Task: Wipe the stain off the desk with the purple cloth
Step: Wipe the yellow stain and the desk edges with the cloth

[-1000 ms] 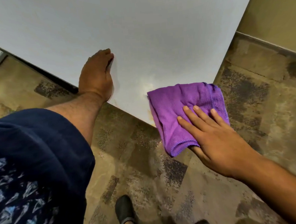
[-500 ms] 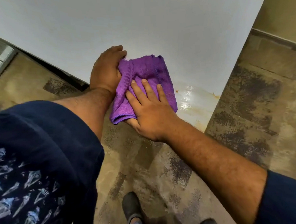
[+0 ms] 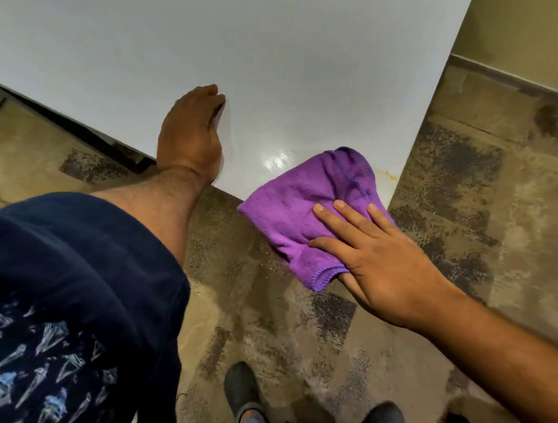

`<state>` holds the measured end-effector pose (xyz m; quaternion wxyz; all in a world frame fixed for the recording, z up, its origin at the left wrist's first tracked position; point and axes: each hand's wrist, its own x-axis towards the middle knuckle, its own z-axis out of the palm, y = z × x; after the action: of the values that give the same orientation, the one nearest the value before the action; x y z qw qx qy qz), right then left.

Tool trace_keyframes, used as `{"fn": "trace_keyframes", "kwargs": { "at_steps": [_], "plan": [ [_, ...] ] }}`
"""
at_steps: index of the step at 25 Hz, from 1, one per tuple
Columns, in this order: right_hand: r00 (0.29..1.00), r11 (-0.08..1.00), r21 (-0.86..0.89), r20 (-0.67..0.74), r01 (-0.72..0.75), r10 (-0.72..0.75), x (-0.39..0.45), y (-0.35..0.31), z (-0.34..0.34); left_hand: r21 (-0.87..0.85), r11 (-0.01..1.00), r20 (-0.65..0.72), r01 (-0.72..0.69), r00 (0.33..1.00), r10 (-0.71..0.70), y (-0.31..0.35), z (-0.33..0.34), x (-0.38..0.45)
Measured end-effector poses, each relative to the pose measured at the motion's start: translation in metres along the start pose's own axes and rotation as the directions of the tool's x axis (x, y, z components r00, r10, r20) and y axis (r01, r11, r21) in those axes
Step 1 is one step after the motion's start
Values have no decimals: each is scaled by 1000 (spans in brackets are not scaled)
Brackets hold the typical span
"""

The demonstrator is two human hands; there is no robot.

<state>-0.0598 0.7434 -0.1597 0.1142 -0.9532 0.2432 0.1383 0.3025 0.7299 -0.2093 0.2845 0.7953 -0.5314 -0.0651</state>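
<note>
- Purple cloth lies bunched on the near corner of the white bench, at about 5 o'clock on the visible bench top; its near fold hangs off the edge over the floor.
- Right hand: fingers flat and spread on top of the cloth, pressing down. Thumb goes under the hanging fold, so the grip reads as a loose pinch on the cloth, palm mostly off the bench.
- Left hand: at 9 o'clock from the cloth, well apart from it, braced on the bench edge with fingers curled. Holds nothing that I can see.
- Stain: thin orange-brown trace at the bench's right edge, just beside the cloth at its 2 o'clock. Wet sheen on the surface at the cloth's 11 o'clock.
- Judgement, step in hand: wiping pass over the corner; residue remains at the edge, so not done.
- To do it well: shift the palm forward so pressure sits over the bench, not the overhang. Stroke toward 2 o'clock across the orange trace, then off the edge.
- Use a clean fold; a darker patch shows near the cloth's far end.
- Risk: cloth slipping off the corner if weight stays on the hanging part.
</note>
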Motion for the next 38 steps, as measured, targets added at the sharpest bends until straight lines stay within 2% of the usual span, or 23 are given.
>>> {"fn": "trace_keyframes", "kwargs": {
  "at_steps": [2, 4, 6, 9, 10, 11, 13, 15, 19, 23, 25, 28, 30, 35, 38],
  "plan": [
    [996, 994, 57, -17, -88, 89, -10, -5, -2, -19, 1000, 11, 9, 1000, -9, 0, -1, -1],
    [969, 961, 142, -42, -237, 245, -26, -5, -5, -36, 999, 21, 21, 1000, -21, 0, 2, -2],
    [945, 927, 194, -5, -321, 328, -32, -5, -13, -46, 999, 12, 22, 1000, -21, -2, 3, -1],
    [946, 869, 395, 242, -297, 214, -17, -4, -37, -62, 998, 9, 19, 1000, -19, -2, 4, 0],
    [942, 836, 458, 275, -302, 190, -5, -3, -42, -56, 998, 11, 21, 1000, -20, -1, 3, 0],
    [947, 841, 455, 260, -292, 188, 9, -1, -41, -48, 999, 10, 22, 1000, -22, -1, 2, -1],
    [963, 934, 247, 143, -259, 229, 40, -3, -25, -40, 999, 12, 25, 1000, -25, -1, 1, -1],
    [958, 953, 102, 47, -285, 282, 67, -9, -11, -41, 999, 20, 26, 999, -25, 0, 3, -1],
    [959, 956, 123, -66, -267, 276, 86, -4, -9, -24, 1000, 16, 15, 1000, -15, -1, 4, 0],
    [907, 950, 65, -283, -306, 312, 104, 4, -8, -18, 1000, 15, 10, 1000, -10, 0, 3, -1],
    [876, 941, 69, -348, -332, 335, 110, 32, -15, -12, 1000, 6, 22, 1000, -22, 0, 2, -2],
    [785, 870, 140, -383, -472, 487, 95, 101, -22, -9, 1000, 3, 13, 1000, -13, -1, 5, -2],
    [784, 859, 172, -353, -481, 510, 85, 111, -20, -1, 1000, -3, 0, 1000, 0, -1, 4, -2],
    [865, 935, 197, -361, -294, 348, 42, 15, 12, 25, 1000, -10, -19, 1000, 19, 0, 0, -5],
    [867, 937, 206, -365, -282, 341, 10, -23, 34, 37, 999, 4, -13, 1000, 13, 3, 1, -7]
  ]
}}
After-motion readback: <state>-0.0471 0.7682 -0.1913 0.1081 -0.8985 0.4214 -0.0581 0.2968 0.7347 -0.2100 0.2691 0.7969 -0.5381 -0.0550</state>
